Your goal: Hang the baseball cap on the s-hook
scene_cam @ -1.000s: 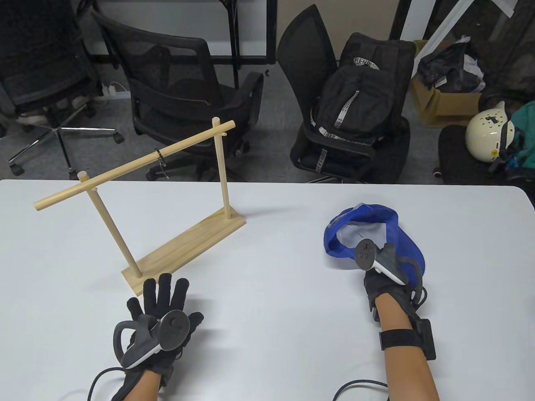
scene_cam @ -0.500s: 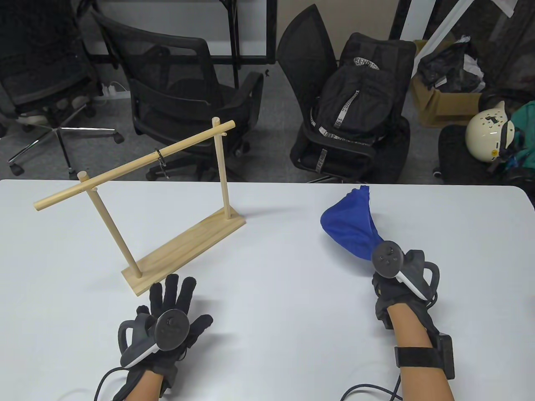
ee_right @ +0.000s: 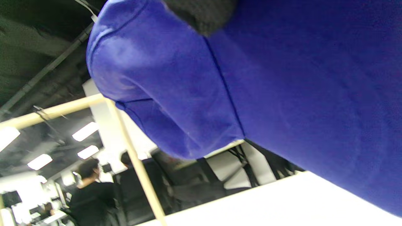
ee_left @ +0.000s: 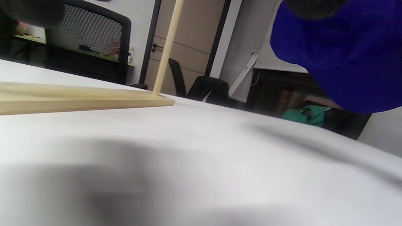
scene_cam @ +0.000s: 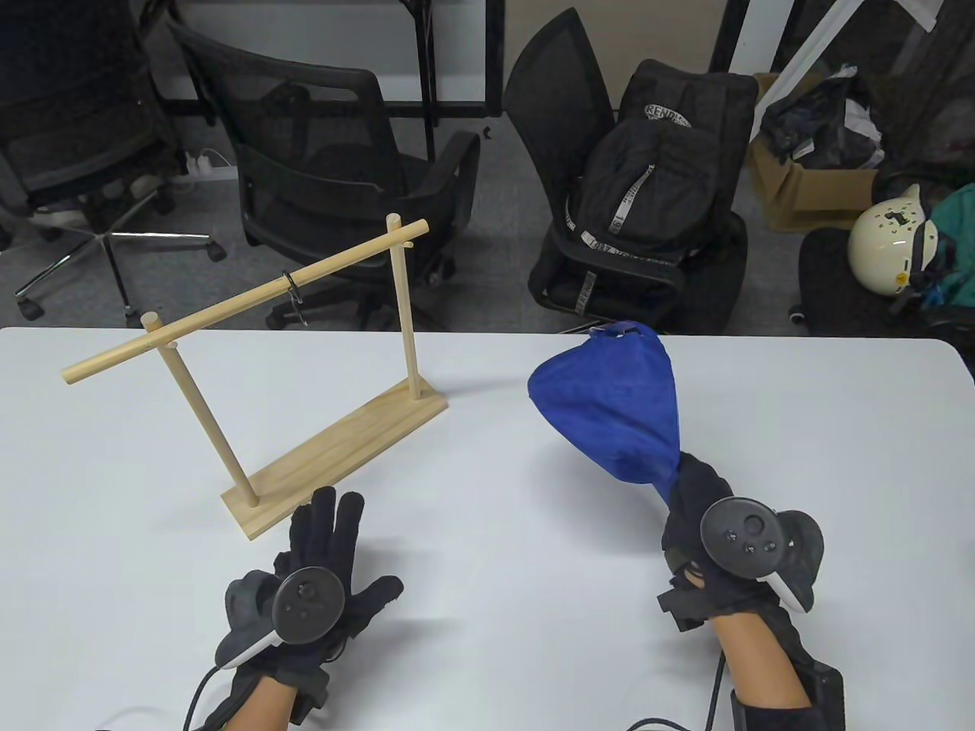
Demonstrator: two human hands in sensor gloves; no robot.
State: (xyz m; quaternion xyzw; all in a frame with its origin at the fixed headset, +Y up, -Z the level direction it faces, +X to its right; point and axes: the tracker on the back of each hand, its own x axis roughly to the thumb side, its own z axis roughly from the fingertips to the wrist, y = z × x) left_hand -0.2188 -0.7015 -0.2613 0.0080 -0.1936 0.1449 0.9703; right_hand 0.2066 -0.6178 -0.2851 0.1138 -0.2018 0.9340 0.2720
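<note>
Right hand (scene_cam: 716,525) at 4 o'clock on the white table (scene_cam: 487,426), fingers closed around one end of the blue baseball cap (scene_cam: 609,403). Cap lifted clear of the table, fabric fanning up and away toward 12 o'clock from the grip. In the right wrist view the cap (ee_right: 282,94) fills most of the frame, one dark gloved fingertip (ee_right: 201,12) pressed on it.

Left hand (scene_cam: 312,579) at 7 o'clock, fingers spread flat, holding nothing, fingertips just beside the near corner of the wooden rack (scene_cam: 251,320).

Rack sits at 10 o'clock: board base, two upright dowels, slanted crossbar. S-hook (scene_cam: 295,293) hangs near mid-crossbar, bare. Cap well apart from the hook, off toward 3 o'clock of it.

Left wrist view: rack base (ee_left: 78,97) on the table, cap (ee_left: 345,53) above at upper right.
</note>
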